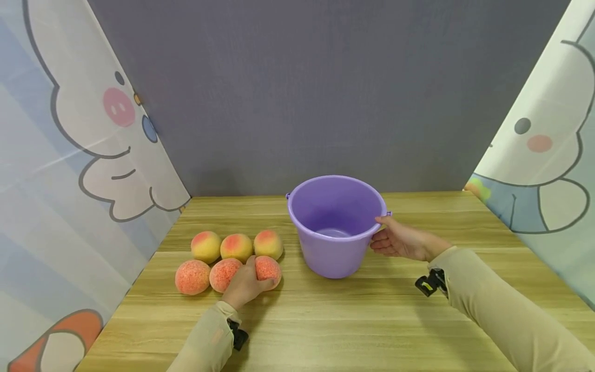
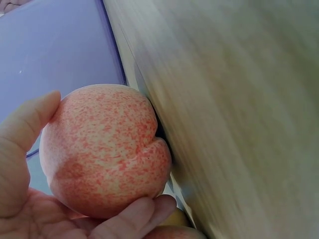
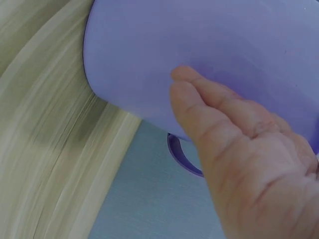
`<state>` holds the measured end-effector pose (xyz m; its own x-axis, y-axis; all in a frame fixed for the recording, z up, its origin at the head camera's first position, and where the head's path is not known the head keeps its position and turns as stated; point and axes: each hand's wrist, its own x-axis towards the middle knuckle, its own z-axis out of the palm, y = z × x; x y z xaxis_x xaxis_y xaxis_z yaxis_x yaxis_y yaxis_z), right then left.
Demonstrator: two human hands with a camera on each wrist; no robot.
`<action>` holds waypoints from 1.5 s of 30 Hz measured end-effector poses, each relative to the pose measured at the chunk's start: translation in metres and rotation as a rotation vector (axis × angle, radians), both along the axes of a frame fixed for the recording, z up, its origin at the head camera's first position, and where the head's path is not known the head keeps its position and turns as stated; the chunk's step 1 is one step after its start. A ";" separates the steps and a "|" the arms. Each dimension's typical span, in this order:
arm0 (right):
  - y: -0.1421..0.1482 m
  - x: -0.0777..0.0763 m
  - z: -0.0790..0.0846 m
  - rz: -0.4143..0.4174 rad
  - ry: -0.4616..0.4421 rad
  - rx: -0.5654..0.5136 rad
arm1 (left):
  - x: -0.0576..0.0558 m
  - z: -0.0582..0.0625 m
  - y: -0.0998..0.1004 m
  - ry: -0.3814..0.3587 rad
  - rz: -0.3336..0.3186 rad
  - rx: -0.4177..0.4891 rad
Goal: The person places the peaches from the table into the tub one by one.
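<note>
My left hand (image 1: 246,284) grips a speckled red peach (image 1: 268,270) at the right end of the front row of fruit. In the left wrist view the thumb lies on one side of that peach (image 2: 107,149) and the fingers on the other, close to the tabletop. A purple bucket (image 1: 334,258) stands upright in the middle of the table, its inside bare. My right hand (image 1: 404,240) holds the bucket's right side, thumb at the rim and fingers along the outer wall. The right wrist view shows those fingers (image 3: 219,107) against the wall; the thumb is hidden there.
Two more speckled red peaches, one at the far left (image 1: 192,277) and one in the middle (image 1: 225,274), lie in the front row. Behind them sit several yellow-red peaches (image 1: 237,248). A grey panel (image 1: 325,93) rises at the table's back edge; printed cloths (image 1: 93,170) flank both sides.
</note>
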<state>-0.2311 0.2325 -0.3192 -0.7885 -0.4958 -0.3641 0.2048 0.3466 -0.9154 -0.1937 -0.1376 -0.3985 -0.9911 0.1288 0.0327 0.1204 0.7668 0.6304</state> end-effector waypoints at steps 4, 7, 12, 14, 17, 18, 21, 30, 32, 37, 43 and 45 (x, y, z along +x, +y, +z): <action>-0.002 0.000 -0.002 -0.019 -0.012 0.017 | 0.001 -0.002 -0.001 -0.001 -0.002 0.009; -0.004 -0.001 -0.005 -0.023 -0.016 0.009 | 0.001 -0.003 -0.001 0.000 -0.001 0.013; -0.005 -0.001 -0.006 -0.018 -0.016 -0.013 | 0.001 -0.004 -0.001 -0.003 0.004 0.023; -0.004 -0.001 -0.006 -0.014 -0.013 -0.010 | 0.001 -0.003 0.000 -0.009 0.007 0.028; -0.003 -0.001 -0.006 -0.010 -0.012 -0.004 | 0.001 -0.003 0.001 -0.010 0.011 0.028; -0.002 -0.001 -0.005 -0.007 -0.010 -0.004 | 0.001 -0.002 0.001 -0.009 0.014 0.025; -0.002 -0.001 -0.005 0.004 -0.004 -0.005 | 0.001 -0.003 0.002 0.003 0.023 0.006; 0.000 0.000 -0.004 0.003 0.004 -0.007 | -0.004 -0.004 0.002 -0.002 0.053 -0.012; 0.000 0.001 -0.005 0.006 0.005 -0.005 | -0.003 -0.003 0.001 -0.020 0.065 -0.004; -0.001 0.001 -0.005 0.001 0.014 -0.001 | -0.002 0.004 0.001 0.009 0.081 0.010; -0.001 0.001 -0.004 -0.003 0.022 0.001 | 0.003 0.017 0.001 0.079 0.074 0.001; -0.001 0.001 -0.004 0.000 0.027 0.004 | 0.006 0.021 0.002 0.081 0.079 0.013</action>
